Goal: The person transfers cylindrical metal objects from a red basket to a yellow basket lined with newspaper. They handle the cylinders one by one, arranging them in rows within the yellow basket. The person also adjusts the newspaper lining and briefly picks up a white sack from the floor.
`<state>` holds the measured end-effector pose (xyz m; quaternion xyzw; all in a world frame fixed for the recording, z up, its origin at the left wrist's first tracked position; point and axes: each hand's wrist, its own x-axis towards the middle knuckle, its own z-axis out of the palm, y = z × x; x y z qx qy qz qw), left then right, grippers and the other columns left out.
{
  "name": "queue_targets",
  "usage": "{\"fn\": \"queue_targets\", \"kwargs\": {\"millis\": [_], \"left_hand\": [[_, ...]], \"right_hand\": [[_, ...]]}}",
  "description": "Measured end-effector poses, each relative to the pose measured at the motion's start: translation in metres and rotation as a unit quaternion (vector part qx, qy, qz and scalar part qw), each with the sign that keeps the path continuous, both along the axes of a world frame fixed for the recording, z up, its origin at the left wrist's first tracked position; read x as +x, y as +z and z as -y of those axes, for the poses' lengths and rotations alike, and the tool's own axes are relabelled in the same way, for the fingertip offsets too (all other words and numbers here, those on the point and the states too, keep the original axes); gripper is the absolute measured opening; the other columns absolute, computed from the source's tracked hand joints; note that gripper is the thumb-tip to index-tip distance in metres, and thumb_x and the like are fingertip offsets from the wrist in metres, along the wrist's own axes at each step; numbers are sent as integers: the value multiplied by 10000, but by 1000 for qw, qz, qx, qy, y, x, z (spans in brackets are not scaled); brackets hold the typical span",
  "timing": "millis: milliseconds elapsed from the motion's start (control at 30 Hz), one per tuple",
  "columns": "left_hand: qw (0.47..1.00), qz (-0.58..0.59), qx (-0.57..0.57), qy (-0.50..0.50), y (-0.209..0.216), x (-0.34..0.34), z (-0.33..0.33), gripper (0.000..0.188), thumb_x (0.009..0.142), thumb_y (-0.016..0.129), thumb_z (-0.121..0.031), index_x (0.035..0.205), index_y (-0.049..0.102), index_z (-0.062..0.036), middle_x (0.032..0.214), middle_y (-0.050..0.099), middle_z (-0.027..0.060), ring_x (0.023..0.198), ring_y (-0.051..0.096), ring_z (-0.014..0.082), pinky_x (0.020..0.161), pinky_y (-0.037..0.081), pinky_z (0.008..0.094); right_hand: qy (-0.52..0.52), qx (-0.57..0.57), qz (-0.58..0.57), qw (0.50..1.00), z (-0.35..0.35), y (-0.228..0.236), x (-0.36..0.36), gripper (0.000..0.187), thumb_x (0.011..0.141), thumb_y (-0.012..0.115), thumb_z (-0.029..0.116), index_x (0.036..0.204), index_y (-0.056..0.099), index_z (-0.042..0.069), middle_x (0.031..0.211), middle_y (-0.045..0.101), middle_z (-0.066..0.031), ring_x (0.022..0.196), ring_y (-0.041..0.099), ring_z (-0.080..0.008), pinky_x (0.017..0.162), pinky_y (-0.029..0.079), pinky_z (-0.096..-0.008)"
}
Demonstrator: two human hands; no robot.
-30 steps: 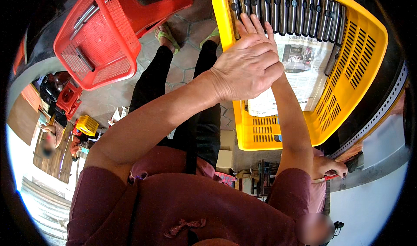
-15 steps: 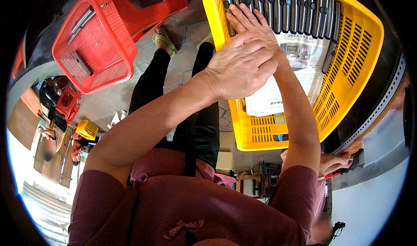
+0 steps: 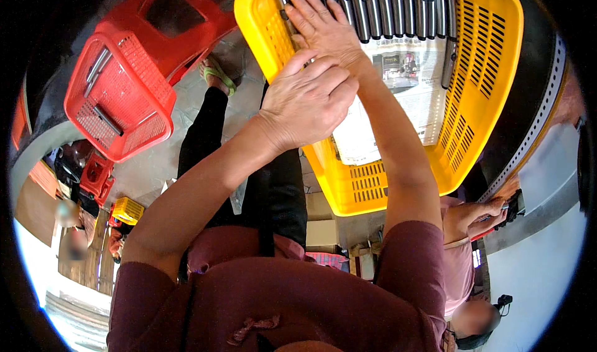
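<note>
A row of shiny dark metal tubes (image 3: pixel 385 13) with round black spots lies side by side at the far end of a yellow plastic basket (image 3: pixel 488 81). My right hand (image 3: pixel 326 35) rests palm down on the left end of that row, fingers outstretched. My left hand (image 3: pixel 314 97) is closed, its fingers curled beside my right wrist; anything inside it is hidden. Below the row, printed newspaper (image 3: pixel 398 94) lines the basket. One more tube (image 3: pixel 448 66) lies apart along the basket's right side.
At the left, a red plastic basket (image 3: pixel 118 147) holds a few metal tubes (image 3: pixel 96 66) and stands by a red stool (image 3: pixel 205 22). Low at the right is a co-worker (image 3: pixel 463 271), a hand near a dark object. Farther off sits a small yellow basket (image 3: pixel 129 210).
Both baskets and both hands appear farther left in the picture as the view shifts. My right hand stays spread on the tubes, and my left stays curled by the right wrist.
</note>
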<state>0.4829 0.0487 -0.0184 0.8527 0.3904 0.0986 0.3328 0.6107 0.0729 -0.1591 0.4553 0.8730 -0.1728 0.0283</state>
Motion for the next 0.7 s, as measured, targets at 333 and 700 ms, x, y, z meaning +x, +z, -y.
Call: {"fn": "queue_targets", "kwargs": {"millis": [333,700], "left_hand": [[1000,-9,8,3,3,0,-2,290,746,663,-181,1018,624,-86,1027,616,31,1059,560,210,975,348,395],[1000,-15,18,7,0,2,-2,289,745,663,-189,1017,624,-102,1038,618,27,1061,563,218,976,362,409]], "right_hand": [[-337,168,-80,923,5,2,91,568,941,526,308,1402,378,10,1483,306,-239,1377,268,-423,1076,217,-545],[-396,211,-94,889,-34,-38,139,410,963,482,166,1331,455,-13,1439,362,-275,1372,272,-439,1105,243,-518]]}}
